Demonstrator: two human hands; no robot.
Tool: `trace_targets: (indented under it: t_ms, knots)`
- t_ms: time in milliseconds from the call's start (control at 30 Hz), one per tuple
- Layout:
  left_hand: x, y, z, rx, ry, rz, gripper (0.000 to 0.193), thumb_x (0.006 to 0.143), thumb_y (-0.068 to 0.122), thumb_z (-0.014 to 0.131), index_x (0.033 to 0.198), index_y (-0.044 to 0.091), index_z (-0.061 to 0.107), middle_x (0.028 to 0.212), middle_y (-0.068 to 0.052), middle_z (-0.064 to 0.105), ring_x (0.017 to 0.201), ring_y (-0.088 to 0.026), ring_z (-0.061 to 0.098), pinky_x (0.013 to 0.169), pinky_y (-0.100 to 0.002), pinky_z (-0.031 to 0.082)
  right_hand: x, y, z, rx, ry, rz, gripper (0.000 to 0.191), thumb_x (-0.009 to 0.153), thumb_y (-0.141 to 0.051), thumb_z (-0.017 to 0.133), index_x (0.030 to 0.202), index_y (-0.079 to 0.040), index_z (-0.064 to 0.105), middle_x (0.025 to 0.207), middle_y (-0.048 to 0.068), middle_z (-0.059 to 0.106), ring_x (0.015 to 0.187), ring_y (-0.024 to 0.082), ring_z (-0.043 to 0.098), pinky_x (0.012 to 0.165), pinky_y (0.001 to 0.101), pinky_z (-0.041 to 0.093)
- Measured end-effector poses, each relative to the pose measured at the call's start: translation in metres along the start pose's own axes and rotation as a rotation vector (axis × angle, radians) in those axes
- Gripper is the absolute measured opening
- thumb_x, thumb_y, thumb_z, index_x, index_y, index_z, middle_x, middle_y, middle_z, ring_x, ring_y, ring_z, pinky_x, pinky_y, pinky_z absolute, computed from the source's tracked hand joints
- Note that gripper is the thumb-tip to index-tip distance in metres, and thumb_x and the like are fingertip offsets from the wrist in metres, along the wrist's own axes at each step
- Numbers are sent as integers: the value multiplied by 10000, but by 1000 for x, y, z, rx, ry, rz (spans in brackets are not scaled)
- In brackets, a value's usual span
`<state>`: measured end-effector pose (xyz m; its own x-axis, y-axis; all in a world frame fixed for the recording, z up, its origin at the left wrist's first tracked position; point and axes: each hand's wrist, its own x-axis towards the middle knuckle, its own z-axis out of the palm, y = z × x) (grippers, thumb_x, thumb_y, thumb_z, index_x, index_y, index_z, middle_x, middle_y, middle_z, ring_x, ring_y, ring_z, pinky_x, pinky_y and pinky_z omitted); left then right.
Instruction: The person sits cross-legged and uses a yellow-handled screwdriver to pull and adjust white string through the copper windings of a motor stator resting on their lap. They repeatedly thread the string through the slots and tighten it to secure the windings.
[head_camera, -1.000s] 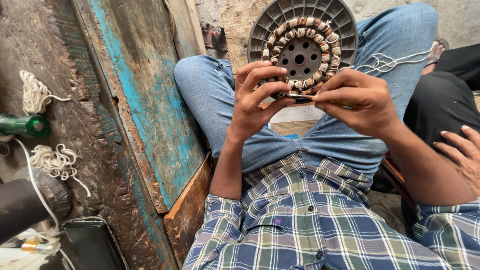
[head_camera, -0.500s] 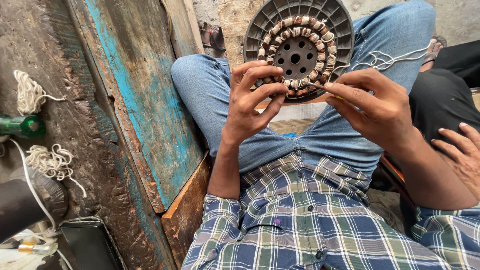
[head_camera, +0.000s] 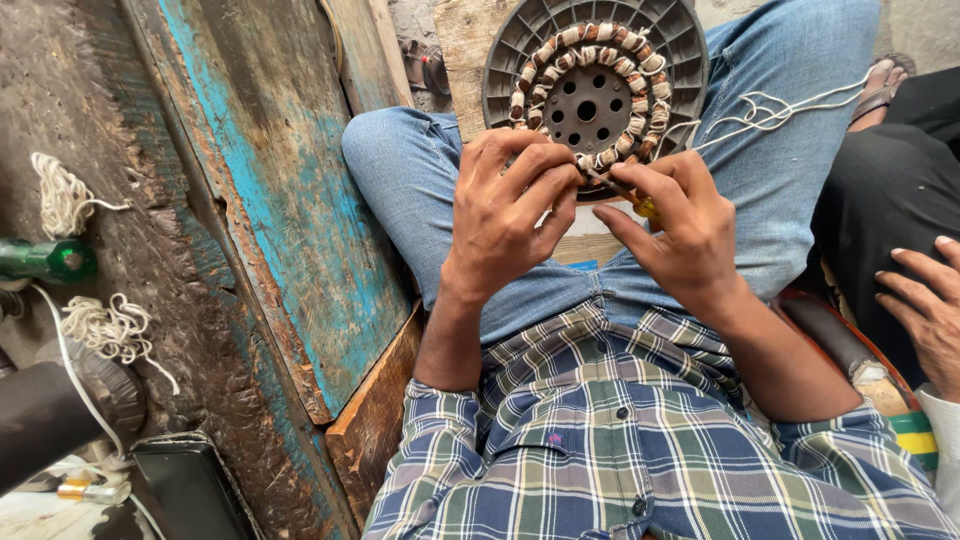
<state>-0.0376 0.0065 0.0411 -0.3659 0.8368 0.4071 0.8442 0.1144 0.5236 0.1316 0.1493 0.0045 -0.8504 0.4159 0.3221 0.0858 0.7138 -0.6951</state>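
A round dark grey fan motor stator with a ring of copper coils rests upright between my knees. My left hand pinches the lower edge of the coil ring with thumb and fingers. A thin tool with a yellow handle is gripped in my right hand, its tip at the same lower coils. White string trails from the stator across my right thigh.
A worn wooden board with peeling blue paint leans at my left. Bundles of white string and a green bottle lie further left. Another person's hand rests at the right edge.
Both hands have dropped slightly and closed in on the lower coils; the stator sits a little more to the right in view.
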Motion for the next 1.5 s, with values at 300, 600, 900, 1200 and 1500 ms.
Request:
trace_targets:
  t_ms: [300,600,900,1200,1500]
  knots:
    - [-20,5,30,5,132,-102,145,991,116,741,1069,53,636,1216,-31,599,1224,-246,548,1049,-430,446,1,3,7,-107,92,-209,287,867,13,865,1119,-61,750,856,60,585,672,173,598,564,322,491]
    - [-40,1,63,-193,362,-173,140,994,51,653,1072,86,543,1233,-66,509,1247,-278,487,1186,-479,398,1,6,13,-127,114,-313,340,832,0,861,1152,-33,752,881,56,575,690,192,595,578,335,476]
    - [-52,-10,49,-305,449,-463,104,1008,93,718,1089,75,655,1327,-86,568,1246,-222,523,1107,-383,441,17,4,19,-275,150,-511,237,886,-37,853,1106,-10,771,860,15,612,650,142,553,537,316,416]
    - [-53,-12,47,-186,317,-268,263,914,168,820,1135,113,688,1362,-77,547,1345,-263,470,1142,-420,390,11,3,7,-214,59,-387,185,894,-93,848,1031,-29,742,845,22,608,669,149,574,572,323,437]
    - [-50,-17,45,-262,259,-251,363,899,191,870,1203,144,678,1389,-66,496,1330,-248,506,1096,-369,467,16,-13,14,-66,51,-345,190,919,-126,857,1037,-32,741,828,41,639,659,181,599,567,334,456]
